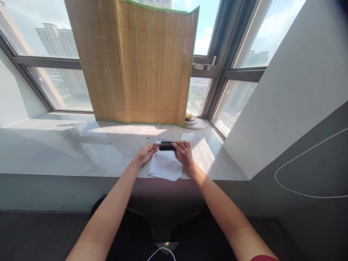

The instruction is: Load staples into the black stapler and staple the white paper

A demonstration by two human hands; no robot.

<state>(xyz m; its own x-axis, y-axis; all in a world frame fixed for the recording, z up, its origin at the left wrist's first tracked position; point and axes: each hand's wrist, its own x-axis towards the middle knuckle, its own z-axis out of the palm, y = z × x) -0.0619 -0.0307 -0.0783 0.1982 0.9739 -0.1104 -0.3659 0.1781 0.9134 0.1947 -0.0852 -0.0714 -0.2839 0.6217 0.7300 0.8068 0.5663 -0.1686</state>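
Note:
A black stapler with a metallic left end is held level above the sill. My right hand is closed around its right end, fingers wrapped over the top. At the metallic tip my left hand has its thumb and fingers pinched, palm partly turned up. What lies between those fingertips is too small to make out clearly. Beneath the stapler are white paper sheets, with some handwriting at their right side. A tiny dark piece, perhaps staples, lies just behind my left hand.
The glossy white sill ends at a front edge near the papers. A bamboo mat with green edging leans upright against the window. Stacked plates stand in the back right corner. A beaded cord hangs at the right wall.

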